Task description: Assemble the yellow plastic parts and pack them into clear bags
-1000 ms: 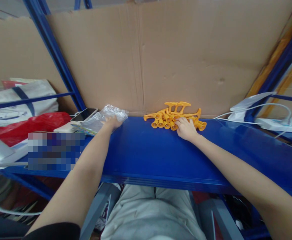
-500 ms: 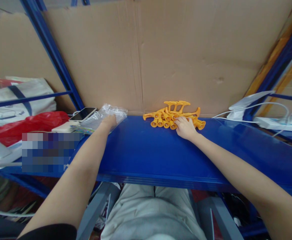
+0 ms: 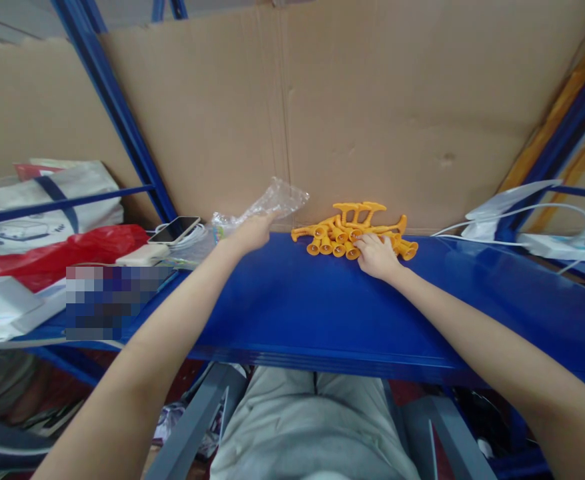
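Note:
My left hand (image 3: 253, 232) is closed on a clear plastic bag (image 3: 288, 197), holding it up above the back of the blue table, left of a pile of yellow plastic pieces (image 3: 339, 236). These pieces have flared, cup-like ends facing me, and several show T-shaped handles standing at the rear. On the right side of the pile lies my right hand (image 3: 378, 257), its fingers curled over the pieces and gripping at least one. The fingertips are partly hidden among the yellow parts.
A phone (image 3: 176, 230), a white power bank (image 3: 143, 255) and a red plastic bag (image 3: 72, 252) are at the left. A cardboard panel (image 3: 372, 100) closes off the back of the blue table (image 3: 292, 307). White cables and a power strip (image 3: 562, 245) lie at right.
My left hand has moved right and lifted the clear bag toward the yellow pile. The right hand stays on the pile. The whole view has shifted slightly.

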`<state>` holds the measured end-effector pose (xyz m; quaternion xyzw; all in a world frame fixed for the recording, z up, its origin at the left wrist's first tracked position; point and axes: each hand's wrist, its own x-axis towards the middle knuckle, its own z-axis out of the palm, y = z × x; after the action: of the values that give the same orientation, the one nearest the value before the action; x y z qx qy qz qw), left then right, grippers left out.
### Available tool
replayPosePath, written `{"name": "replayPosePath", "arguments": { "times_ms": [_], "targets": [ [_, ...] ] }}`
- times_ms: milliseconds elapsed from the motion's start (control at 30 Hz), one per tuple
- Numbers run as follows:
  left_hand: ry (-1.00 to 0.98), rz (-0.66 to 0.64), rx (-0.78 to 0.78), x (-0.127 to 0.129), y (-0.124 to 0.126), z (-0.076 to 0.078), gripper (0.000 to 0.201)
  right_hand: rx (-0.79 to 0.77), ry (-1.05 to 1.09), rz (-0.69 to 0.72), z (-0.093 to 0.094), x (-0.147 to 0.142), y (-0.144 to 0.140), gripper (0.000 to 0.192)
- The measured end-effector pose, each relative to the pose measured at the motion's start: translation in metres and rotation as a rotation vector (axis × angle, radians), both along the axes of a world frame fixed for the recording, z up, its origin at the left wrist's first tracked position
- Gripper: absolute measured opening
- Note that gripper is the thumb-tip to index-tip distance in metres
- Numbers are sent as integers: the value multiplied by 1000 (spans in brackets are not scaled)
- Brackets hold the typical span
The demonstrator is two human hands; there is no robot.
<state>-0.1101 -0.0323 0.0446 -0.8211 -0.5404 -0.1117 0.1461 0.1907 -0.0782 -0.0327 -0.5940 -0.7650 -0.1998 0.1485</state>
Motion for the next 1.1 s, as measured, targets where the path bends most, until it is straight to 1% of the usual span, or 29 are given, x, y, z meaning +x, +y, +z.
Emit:
{"name": "replayPosePath", "arguments": {
  "times_ms": [100, 167, 233, 300, 400, 500, 567, 733, 833, 933, 1033, 1100],
  "targets": [
    [69, -130, -51, 19, -15, -13, 73, 59, 63, -8, 4, -1, -1, 41],
    [88, -240, -56, 30, -23, -20, 74, 144, 101, 15, 9, -3, -4, 42],
    [117, -318, -36, 39, -28, -25, 72, 242, 102, 78, 14, -7, -9, 46],
    [137, -358, -19, 46, -30, -29, 67, 309, 59, 154, 18, -12, -15, 49],
    [132, -411, 12, 53, -31, -32, 61, 323, -33, 249, 21, -20, -20, 48],
    [110, -480, 60, 57, -30, -34, 63, 304, -76, 303, 21, -23, -19, 37],
    [92, -497, 81, 58, -30, -34, 64, 309, -66, 314, 21, -20, -17, 33],
    [62, -485, 93, 52, -23, -39, 66, 324, -7, 275, 23, -12, -14, 36],
    [50, -530, 91, 48, -20, -44, 71, 303, -15, 292, 24, -13, -14, 34],
    [24, -563, 111, 48, -22, -46, 74, 295, -25, 316, 24, -15, -14, 37],
    [2, -558, 131, 49, -24, -48, 70, 318, -17, 303, 25, -14, -13, 41],
    [-6, -531, 133, 48, -23, -49, 64, 351, -11, 283, 26, -10, -12, 40]
  ]
}}
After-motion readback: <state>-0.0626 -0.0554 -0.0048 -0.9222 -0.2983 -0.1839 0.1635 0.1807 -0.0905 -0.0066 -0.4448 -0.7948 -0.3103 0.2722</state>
